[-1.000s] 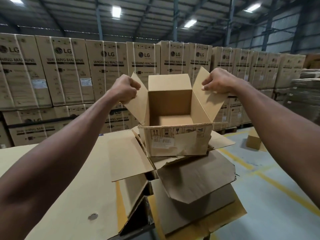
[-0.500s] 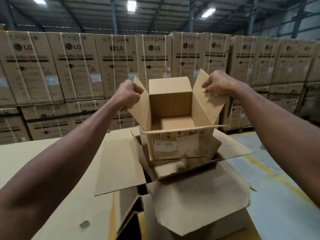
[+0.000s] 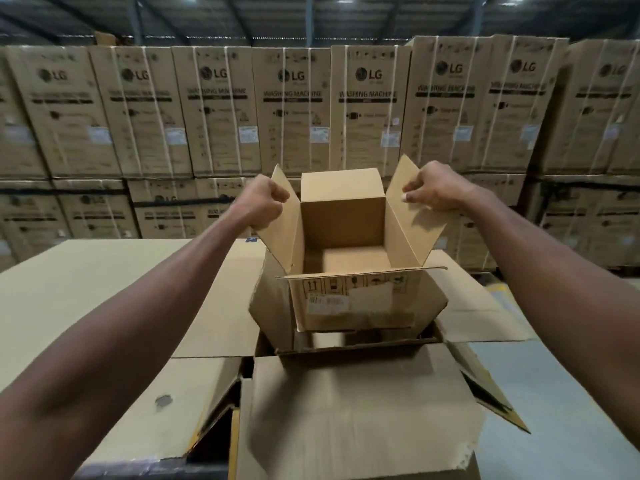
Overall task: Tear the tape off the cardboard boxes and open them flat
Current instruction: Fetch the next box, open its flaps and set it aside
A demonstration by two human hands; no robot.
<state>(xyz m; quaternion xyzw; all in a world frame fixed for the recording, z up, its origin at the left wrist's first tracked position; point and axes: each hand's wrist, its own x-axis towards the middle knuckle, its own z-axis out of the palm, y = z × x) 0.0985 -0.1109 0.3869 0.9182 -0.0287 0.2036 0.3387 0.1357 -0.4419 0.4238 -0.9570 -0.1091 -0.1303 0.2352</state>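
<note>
— At the top edges of the small box (image 3: 349, 299), we have both hands pinching: the left hand (image 3: 262, 202) is curled round the left side flap (image 3: 284, 220), and the right hand (image 3: 433, 190) nips the right side flap (image 3: 412, 220) between thumb and fingers.

— And where does the box sit?

— Upright, top open, its lower part sunk into the open mouth of a larger carton (image 3: 353, 410) by the near right corner of the flat cardboard sheet (image 3: 86, 289) that carries everything.

— How far along are we?

— We judge partway. All four top flaps stand clear and we see no tape across the top (the pale patch beside the label on the front wall may be torn paper, we cannot tell). The bottom looks closed, so its seam is left to free before we can press the walls flat.

— What stands in the way?

— The larger carton's own flaps, splayed near us and to the right, crowd the small box's base; we would lift it clear first. Behind, well apart, stand stacked washing machine cartons (image 3: 294, 109).
</note>
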